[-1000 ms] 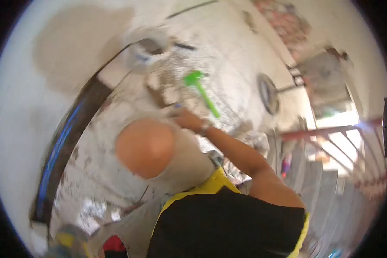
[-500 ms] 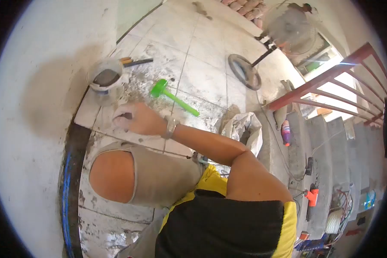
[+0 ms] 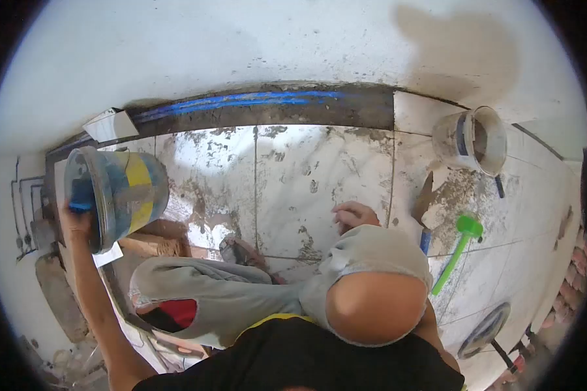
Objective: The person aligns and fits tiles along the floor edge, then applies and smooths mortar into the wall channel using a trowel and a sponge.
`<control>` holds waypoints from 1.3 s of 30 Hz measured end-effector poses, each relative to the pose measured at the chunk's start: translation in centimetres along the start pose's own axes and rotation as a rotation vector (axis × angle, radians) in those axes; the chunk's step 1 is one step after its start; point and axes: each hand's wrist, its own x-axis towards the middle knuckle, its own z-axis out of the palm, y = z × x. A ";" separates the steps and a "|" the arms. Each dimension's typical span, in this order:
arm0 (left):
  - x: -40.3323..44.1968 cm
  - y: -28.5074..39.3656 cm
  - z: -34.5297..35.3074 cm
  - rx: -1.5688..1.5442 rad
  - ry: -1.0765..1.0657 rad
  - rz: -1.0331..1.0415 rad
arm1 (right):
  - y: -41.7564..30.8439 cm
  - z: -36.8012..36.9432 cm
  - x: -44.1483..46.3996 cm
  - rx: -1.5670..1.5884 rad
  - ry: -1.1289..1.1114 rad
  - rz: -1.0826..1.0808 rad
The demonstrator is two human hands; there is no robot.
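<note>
My left hand (image 3: pixel 77 223) is at the mouth of a grey bucket (image 3: pixel 114 202) with a yellow band, in the left of the head view. Its fingers are closed round something blue (image 3: pixel 81 195), whose kind I cannot make out against the dark inside. Beyond my bent knee, my right hand (image 3: pixel 357 215) hovers over or rests on the dirty white floor tiles (image 3: pixel 293 169); I cannot tell which. Its fingers are loosely apart, with nothing seen in them. A green mallet (image 3: pixel 460 244) and a tool with a blue handle (image 3: pixel 425 242) lie to its right.
Along the wall runs a dark strip (image 3: pixel 274 112) with blue streaks. A white bucket (image 3: pixel 451 140) stands at its right end. A white tile piece (image 3: pixel 111 126) leans by the wall at left. A wood block (image 3: pixel 151 245) lies below the grey bucket. The fan base (image 3: pixel 486 331) is lower right.
My view has swung left, bringing the grey bucket in. My left hand has come into sight at its mouth. The right hand, earlier near the white bucket, is now beside my knee.
</note>
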 end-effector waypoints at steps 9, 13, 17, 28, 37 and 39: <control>-11.0 6.4 26.7 0.056 -0.902 -0.072 | 8.6 2.6 3.0 -0.253 -0.048 -0.223; -13.1 -2.7 42.1 0.324 -0.885 -0.263 | 8.2 2.5 2.8 -0.226 -0.004 -0.196; -14.6 -15.1 56.5 0.594 -1.052 -0.456 | 8.9 2.1 2.8 -0.234 0.029 -0.244; -19.8 -31.5 72.8 0.209 -0.448 -0.250 | 7.8 1.4 1.6 -0.067 0.124 -0.119; -7.7 -21.7 56.7 0.048 -0.291 -0.290 | 7.7 1.3 2.4 -0.019 0.015 -0.011; -7.4 -21.6 56.9 0.419 -0.609 -0.296 | 8.5 1.4 3.1 -0.008 -0.004 -0.007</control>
